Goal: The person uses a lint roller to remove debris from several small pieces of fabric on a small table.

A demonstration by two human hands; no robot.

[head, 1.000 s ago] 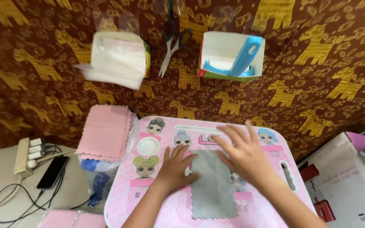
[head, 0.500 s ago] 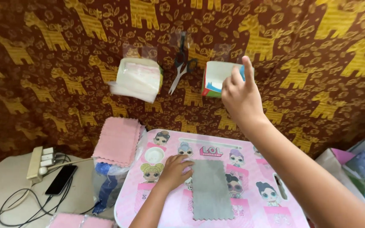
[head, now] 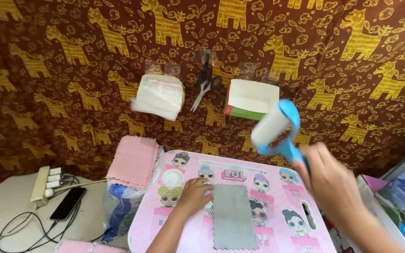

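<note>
- right hand (head: 331,180) is clenched around the blue handle of a lint roller (head: 277,129) — held up in the air, above and right of the grey cloth (head: 233,215)
- cloth lies flat on the pink table (head: 277,234), long axis running away from the person
- left hand (head: 195,194) rests flat and unclenched on the cloth's left edge — it's the nearer hand

A small pink table (head: 277,234) with cartoon doll pictures has a grey cloth rectangle (head: 233,215) lying flat on it. A hand (head: 195,194) rests on the table, touching the cloth's left edge.
</note>
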